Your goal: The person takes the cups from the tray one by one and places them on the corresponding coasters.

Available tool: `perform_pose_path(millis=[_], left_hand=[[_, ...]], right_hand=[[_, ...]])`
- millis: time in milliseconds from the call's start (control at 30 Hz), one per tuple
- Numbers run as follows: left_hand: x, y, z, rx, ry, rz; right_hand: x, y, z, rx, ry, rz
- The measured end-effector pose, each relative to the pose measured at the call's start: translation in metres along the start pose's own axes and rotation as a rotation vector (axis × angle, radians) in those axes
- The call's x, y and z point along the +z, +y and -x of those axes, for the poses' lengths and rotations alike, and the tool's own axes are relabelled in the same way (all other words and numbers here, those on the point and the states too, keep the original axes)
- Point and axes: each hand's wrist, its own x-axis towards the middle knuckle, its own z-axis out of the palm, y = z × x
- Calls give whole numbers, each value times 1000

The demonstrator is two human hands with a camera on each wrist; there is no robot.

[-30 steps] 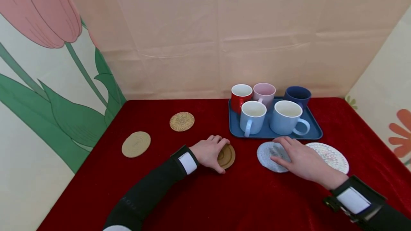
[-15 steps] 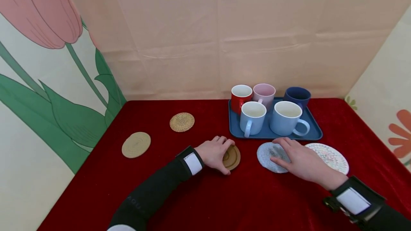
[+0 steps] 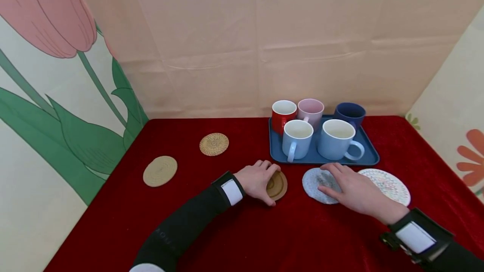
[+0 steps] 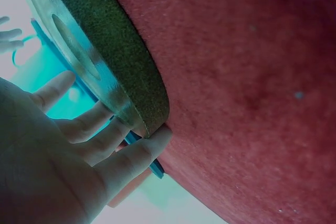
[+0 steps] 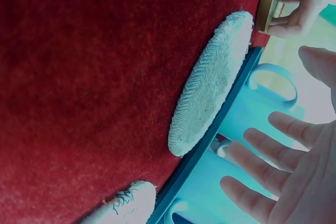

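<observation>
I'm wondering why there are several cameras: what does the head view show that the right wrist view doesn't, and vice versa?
Only the head view shows the cream woven mat, the tan woven mat and the orange flower.

Only the right wrist view shows the palm side of the right hand and the ridges along the edge of the pale blue mat.

Both show the tray, the red cloth and the left hand holding the brown disc.
</observation>
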Motion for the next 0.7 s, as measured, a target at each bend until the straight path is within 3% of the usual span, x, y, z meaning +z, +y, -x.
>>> perform_pose_path(millis=[700], left_hand=[[2,6,-10,-7,-1,-42]], right_hand=[[0,-1,1,4,3,11]])
